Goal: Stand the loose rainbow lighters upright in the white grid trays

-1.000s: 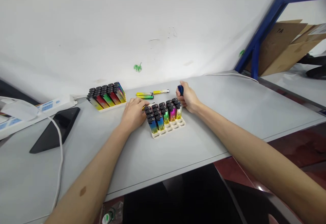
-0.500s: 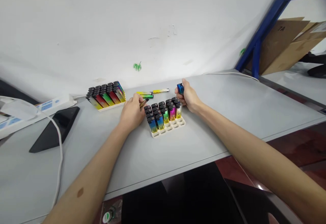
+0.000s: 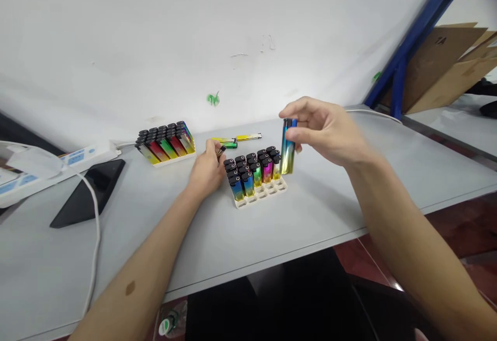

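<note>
A blue-and-gold lighter point(image 3: 288, 147) is held upright between the thumb and fingers of my right hand point(image 3: 322, 129), just right of the nearer tray. That white tray point(image 3: 267, 193) carries rows of upright lighters, with several bare slots along its front. My left hand point(image 3: 207, 173) rests on the table at the tray's left side, closed on another lighter point(image 3: 220, 150), of which only the dark top end shows. Beyond the hands lie a few loose lighters, among them a yellow one point(image 3: 248, 137) and a green one point(image 3: 230, 145).
A second tray packed with lighters point(image 3: 166, 148) stands at the back left. A dark phone point(image 3: 88, 193), a white power strip point(image 3: 83, 156) and a white cable point(image 3: 96, 227) lie at the left. The wall rises behind; cardboard point(image 3: 446, 67) leans beyond a blue frame point(image 3: 398, 79).
My right hand has lifted and come nearer, turning the blue-and-gold lighter upright into full view. My left hand stays by the tray. The whole view has shifted slightly.
</note>
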The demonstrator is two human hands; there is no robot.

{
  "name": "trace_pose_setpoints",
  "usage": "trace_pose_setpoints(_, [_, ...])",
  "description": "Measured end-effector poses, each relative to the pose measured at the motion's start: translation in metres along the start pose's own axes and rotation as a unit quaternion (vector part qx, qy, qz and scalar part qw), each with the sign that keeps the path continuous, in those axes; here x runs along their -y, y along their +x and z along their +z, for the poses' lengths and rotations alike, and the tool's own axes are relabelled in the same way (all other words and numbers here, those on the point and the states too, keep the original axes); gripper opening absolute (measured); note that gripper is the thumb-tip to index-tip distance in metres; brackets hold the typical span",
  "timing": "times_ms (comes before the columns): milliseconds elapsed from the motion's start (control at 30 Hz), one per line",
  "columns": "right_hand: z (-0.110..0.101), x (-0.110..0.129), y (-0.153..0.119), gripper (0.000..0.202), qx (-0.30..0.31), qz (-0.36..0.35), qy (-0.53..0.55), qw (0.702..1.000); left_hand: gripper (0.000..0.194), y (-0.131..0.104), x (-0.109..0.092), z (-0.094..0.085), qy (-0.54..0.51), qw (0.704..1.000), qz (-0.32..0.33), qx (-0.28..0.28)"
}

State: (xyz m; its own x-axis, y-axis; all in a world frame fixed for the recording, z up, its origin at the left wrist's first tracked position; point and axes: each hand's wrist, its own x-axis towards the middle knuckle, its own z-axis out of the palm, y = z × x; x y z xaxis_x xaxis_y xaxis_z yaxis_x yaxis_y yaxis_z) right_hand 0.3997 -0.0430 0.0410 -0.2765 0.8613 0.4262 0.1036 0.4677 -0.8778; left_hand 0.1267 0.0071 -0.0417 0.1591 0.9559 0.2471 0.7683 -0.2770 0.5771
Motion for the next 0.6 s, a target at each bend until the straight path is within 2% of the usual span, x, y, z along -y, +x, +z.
trace_pose_setpoints(100, [0.014, 0.003, -0.006, 0.037, 0.043, 0.003, -0.020, 0.999, 0.020, 0.001, 0.001, 0.001, 0.012, 1.000, 0.007, -0.007])
trace_pose_setpoints(233, [0.031, -0.001, -0.011, 0.023, 0.115, -0.019, -0.127, 0.985, 0.022, 0.001, 0.003, 0.001, 0.025, 0.999, 0.025, -0.015])
trace_pose_setpoints(367, [0.035, -0.004, -0.013, 0.013, 0.119, -0.098, -0.248, 0.956, 0.022, 0.000, 0.004, 0.002, 0.014, 0.999, 0.038, -0.015])
trace_pose_setpoints(600, [0.036, -0.006, -0.014, 0.013, 0.130, -0.167, -0.285, 0.935, 0.024, 0.000, 0.004, 0.003, 0.006, 0.999, 0.037, -0.006])
